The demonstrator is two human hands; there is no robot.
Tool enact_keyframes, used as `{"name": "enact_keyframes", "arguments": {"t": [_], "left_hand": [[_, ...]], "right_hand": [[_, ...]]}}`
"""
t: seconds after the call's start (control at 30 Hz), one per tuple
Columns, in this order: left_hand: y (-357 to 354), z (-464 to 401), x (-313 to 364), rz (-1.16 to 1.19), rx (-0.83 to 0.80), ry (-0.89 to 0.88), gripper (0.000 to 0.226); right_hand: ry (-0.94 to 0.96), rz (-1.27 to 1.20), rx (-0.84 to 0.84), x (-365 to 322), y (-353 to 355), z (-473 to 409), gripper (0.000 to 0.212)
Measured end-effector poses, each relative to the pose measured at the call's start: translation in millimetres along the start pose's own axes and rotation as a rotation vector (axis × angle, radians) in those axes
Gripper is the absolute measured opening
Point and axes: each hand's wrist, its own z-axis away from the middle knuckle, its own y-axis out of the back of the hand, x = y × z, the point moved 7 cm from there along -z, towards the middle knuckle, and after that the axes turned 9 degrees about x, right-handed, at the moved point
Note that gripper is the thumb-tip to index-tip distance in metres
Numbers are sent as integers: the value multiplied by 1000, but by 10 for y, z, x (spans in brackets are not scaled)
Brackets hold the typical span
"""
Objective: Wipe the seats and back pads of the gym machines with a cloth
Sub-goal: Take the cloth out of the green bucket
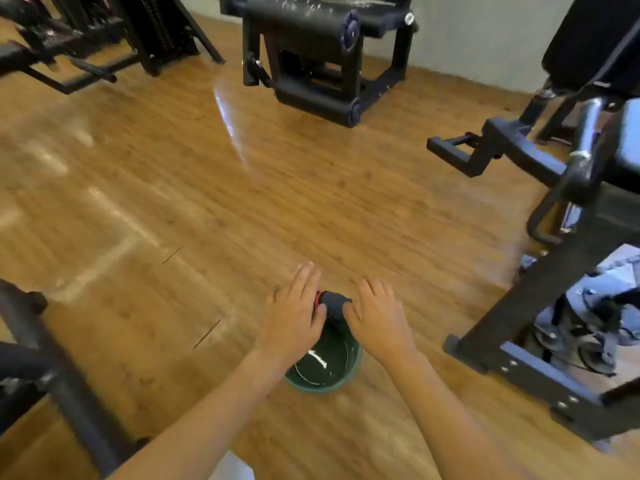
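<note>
While a green bucket (323,367) stands on the wood floor (242,202), a dark cloth (334,304) is pinched above it between left hand (292,318) and right hand (379,315), remaining fingers extended.

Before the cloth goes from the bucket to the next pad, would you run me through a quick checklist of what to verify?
1. Cloth in hand: ok. The left hand and right hand both pinch the dark cloth.
2. Cloth over the bucket: ok. It is held above the green bucket, so drips should fall in.
3. Cloth wrung out: cannot tell. No drips show, and the picture is blurred.
4. Water in the bucket: cannot tell. The inside is dark with only a glint.
5. Path to a machine: ok. Bare wooden floor lies between the bucket and the black padded machine ahead.
6. Pad still dirty: cannot tell. Pale marks show on its top.
</note>
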Motion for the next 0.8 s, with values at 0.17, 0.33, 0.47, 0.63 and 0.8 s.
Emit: {"name": "enact_keyframes", "arguments": {"t": [0.17, 0.33, 0.47, 0.63, 0.8], "left_hand": [[-1032, 1, -402, -14, -22, -10, 63], [-1674, 24, -695, -54, -3, -58, 65], [-1958, 95, -847, -94, 24, -80, 64], [-2116, 192, -935, -126, -31, -71, 68], [-2110, 217, -900, -141, -19, -85, 70]], "right_hand": [[-1, 33, -55, 408, -1281, -124, 52], [44, 21, -81, 677, -2247, -299, 53], [91, 110, -103, 815, -2812, -373, 58], [112, 148, -27, 923, -3068, -320, 60], [171, 161, 19, 941, -2952, -433, 34]]}}
